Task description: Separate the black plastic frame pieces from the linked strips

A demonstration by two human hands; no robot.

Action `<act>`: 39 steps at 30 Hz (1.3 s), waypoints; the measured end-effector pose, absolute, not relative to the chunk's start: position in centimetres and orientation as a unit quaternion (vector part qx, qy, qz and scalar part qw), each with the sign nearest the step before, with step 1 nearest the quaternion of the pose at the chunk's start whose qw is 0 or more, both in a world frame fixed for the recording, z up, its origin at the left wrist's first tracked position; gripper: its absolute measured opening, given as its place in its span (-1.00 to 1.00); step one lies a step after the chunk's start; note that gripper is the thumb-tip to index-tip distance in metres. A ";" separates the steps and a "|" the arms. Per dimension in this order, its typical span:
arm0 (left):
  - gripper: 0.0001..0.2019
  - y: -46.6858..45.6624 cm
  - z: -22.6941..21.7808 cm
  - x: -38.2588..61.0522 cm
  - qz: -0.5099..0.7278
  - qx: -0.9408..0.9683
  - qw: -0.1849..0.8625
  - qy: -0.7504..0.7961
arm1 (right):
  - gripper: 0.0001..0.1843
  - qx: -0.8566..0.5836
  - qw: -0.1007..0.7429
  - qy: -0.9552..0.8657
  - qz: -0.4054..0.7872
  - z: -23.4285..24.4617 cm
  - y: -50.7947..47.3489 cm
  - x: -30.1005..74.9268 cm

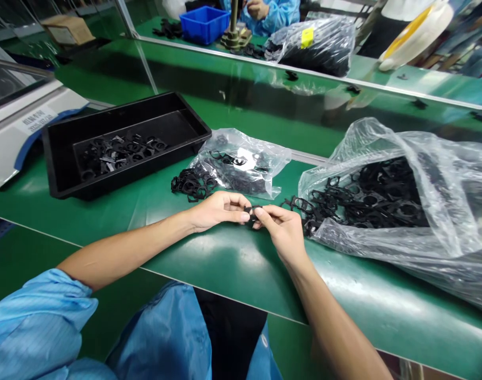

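Observation:
Both hands meet over the green table around a small black plastic part [250,212]. My left hand [217,212] pinches its left side between thumb and fingers. On the other side my right hand [282,228] grips it the same way. The fingers cover much of the part, so its full shape is hidden. Just beyond my left hand lies a pile of black ring-shaped parts [191,183], beside a small clear plastic bag [241,158] with more black pieces inside. Close to my right hand, black parts [323,203] spill from the mouth of a large clear bag [434,174].
A black tray [177,113] holding loose black and some shiny parts stands at the left, near a white machine [38,124]. Behind a clear partition are a blue bin [205,25], a filled plastic bag [315,47] and another person's hand [257,9].

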State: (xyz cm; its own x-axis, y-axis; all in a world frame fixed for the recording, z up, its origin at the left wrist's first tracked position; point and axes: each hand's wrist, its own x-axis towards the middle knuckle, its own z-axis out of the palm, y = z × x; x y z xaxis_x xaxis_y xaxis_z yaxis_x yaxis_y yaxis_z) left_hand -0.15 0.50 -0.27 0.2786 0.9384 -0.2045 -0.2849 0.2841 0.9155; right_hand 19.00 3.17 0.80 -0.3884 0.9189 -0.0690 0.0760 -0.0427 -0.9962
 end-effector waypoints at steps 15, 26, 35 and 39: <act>-0.57 0.6 -0.6 0.2 0.487 0.366 0.668 0.426 | -0.64 -0.401 0.379 -0.482 0.681 0.6 3.4 19.0; -0.68 -0.5 -0.6 1.4 0.505 0.418 0.582 0.481 | -0.64 -0.411 0.392 -0.430 0.701 0.6 2.9 19.1; -0.68 -0.7 -0.2 1.5 0.472 0.464 0.547 0.512 | -0.73 -0.416 0.400 -0.432 0.693 0.7 2.4 19.4; -0.73 -0.8 0.0 1.4 0.477 0.486 0.523 0.513 | -0.74 -0.411 0.406 -0.452 0.680 0.7 2.3 19.4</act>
